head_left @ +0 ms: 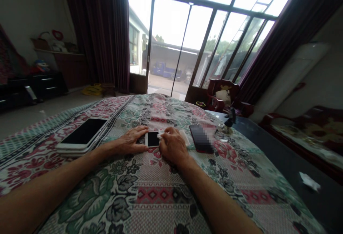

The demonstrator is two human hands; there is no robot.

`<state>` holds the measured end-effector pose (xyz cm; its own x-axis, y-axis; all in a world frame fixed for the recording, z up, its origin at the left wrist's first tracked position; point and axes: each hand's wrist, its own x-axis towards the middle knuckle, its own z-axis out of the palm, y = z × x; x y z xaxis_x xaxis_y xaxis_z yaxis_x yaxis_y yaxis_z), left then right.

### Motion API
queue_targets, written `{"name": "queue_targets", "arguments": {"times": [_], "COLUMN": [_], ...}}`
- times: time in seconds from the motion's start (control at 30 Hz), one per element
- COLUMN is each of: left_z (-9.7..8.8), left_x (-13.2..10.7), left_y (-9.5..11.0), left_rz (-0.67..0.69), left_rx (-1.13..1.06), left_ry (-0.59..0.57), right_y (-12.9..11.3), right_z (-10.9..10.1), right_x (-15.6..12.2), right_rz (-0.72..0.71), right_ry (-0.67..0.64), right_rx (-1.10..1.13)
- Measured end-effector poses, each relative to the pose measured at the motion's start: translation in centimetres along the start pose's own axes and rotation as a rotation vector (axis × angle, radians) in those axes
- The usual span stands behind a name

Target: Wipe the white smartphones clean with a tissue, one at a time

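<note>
Head view: phone (153, 139) lies crosswise between spread left hand (132, 140), bracketing one end, and right hand (174, 146), pinching tissue (160, 134).

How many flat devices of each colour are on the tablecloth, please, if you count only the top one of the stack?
White: 2 (stack's top device, smaller device)
Dark: 1 (pixelated device)
Total: 3

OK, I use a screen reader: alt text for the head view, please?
A person's left hand rests at a small white phone on a floral cloth while the right hand holds what looks like white tissue at its dark screen. Stacked white tablets lie to the left, a dark device to the right.
</note>
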<state>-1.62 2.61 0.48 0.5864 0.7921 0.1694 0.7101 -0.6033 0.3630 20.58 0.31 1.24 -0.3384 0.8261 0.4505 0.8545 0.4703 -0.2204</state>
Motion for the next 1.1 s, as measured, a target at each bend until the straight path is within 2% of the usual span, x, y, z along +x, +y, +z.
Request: {"name": "queue_targets", "arguments": {"times": [0.3,0.37,0.5,0.63,0.8,0.97,1.1], "left_z": [-0.1,0.1,0.3,0.4,0.5,0.7,0.6], "left_x": [-0.1,-0.1,0.0,0.2,0.1,0.0,0.1], "left_y": [-0.1,-0.4,-0.7,-0.6,-0.8,-1.1,-1.1], "left_rz": [-0.001,0.011,0.023,0.03,-0.014,-0.011,0.032], "left_rx": [-0.009,-0.01,-0.005,-0.007,0.013,0.019,-0.012], "left_ry": [0.004,0.015,0.017,0.025,-0.004,-0.001,0.015], "right_y": [3.6,3.3,1.5,-0.4,-1.6,-1.4,0.7], "right_z": [-0.8,-0.6,0.2,0.8,0.9,0.6,0.2], "right_x": [0.7,0.6,0.3,0.0,0.0,0.7,1.5], "right_rz": [0.257,0.241,0.097,-0.05,-0.182,-0.139,-0.035], "right_ry": [0.045,0.04,0.026,-0.002,-0.06,-0.103,-0.107], "right_rx": [-0.178,-0.196,-0.17,-0.093,0.038,0.121,0.113]}}
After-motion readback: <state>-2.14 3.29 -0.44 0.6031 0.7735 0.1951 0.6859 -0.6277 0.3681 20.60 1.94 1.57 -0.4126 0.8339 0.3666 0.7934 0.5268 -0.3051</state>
